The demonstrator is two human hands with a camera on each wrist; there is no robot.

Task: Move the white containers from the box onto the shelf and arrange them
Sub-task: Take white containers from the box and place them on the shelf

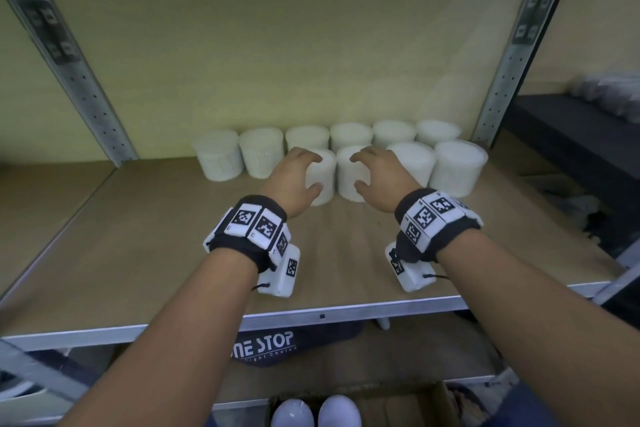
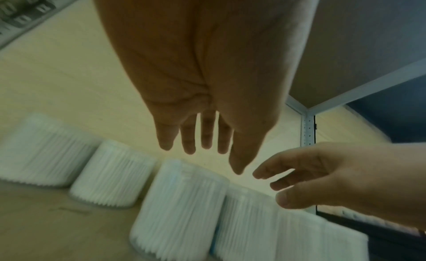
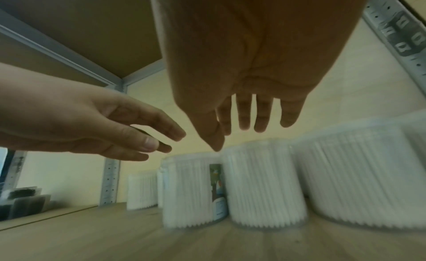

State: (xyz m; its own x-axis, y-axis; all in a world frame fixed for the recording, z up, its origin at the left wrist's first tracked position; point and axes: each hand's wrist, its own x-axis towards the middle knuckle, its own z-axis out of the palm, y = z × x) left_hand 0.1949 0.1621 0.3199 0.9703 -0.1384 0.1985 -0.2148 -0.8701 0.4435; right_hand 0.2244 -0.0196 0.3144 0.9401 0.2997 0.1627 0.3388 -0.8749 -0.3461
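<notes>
**Front row placement: hands released**

Both hands are spread, grasping nothing. The left hand [image 1: 292,180] hovers at one container [image 1: 322,180]; the right hand [image 1: 382,177] hovers at its neighbour [image 1: 349,180]. Both containers stand upright on the shelf [image 1: 145,253], side by side, likely so the front row stays tight against the back row [image 1: 349,135]. More containers wait in the box [image 1: 415,402] below.
</notes>
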